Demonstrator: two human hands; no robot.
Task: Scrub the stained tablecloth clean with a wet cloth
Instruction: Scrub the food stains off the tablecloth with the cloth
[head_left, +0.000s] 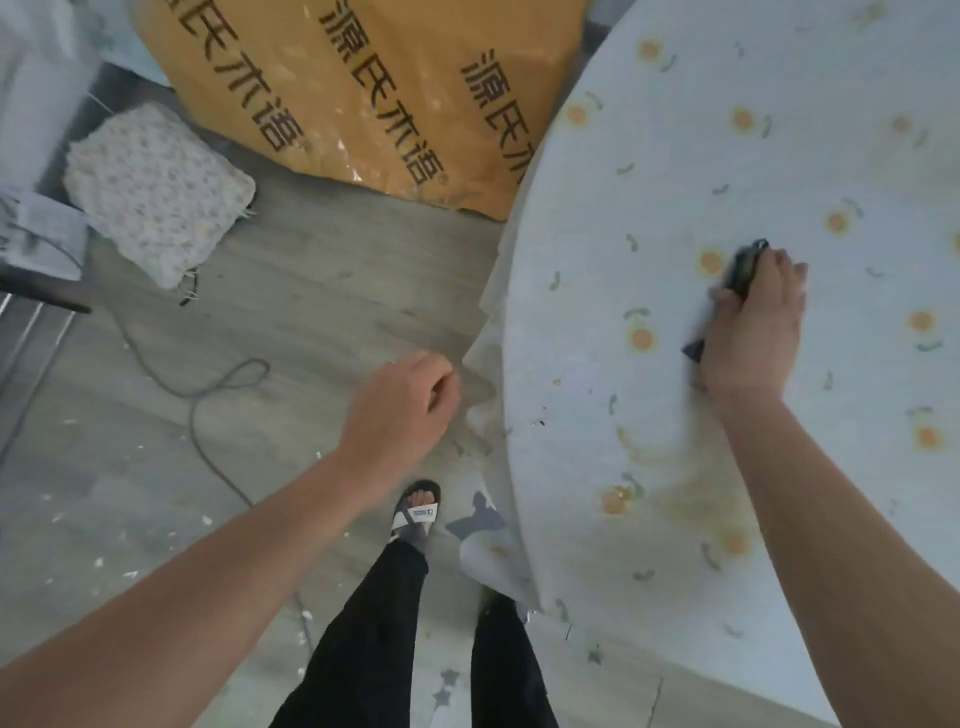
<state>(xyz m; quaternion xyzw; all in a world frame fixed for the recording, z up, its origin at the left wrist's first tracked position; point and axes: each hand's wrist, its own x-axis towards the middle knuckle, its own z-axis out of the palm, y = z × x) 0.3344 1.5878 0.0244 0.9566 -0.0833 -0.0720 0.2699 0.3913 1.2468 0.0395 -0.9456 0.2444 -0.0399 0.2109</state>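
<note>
A round table on the right wears a pale tablecloth (779, 156) printed with orange fruits. A yellowish smeared stain (680, 499) spreads near its front edge. My right hand (753, 327) lies on the cloth-covered top and grips a dark wet cloth (745, 267), pressed against the tablecloth beyond the stain. My left hand (400, 410) hangs over the floor to the left of the table, fingers loosely curled, holding nothing and apart from the tablecloth's hanging edge (483, 374).
A big orange sack (363, 93) with black characters stands behind the table's left edge. A quilted cushion (156, 192) lies on the grey floor at left, a cable (208, 395) loops nearby, and white debris is scattered. My legs and a sandalled foot (418, 512) stand by the table.
</note>
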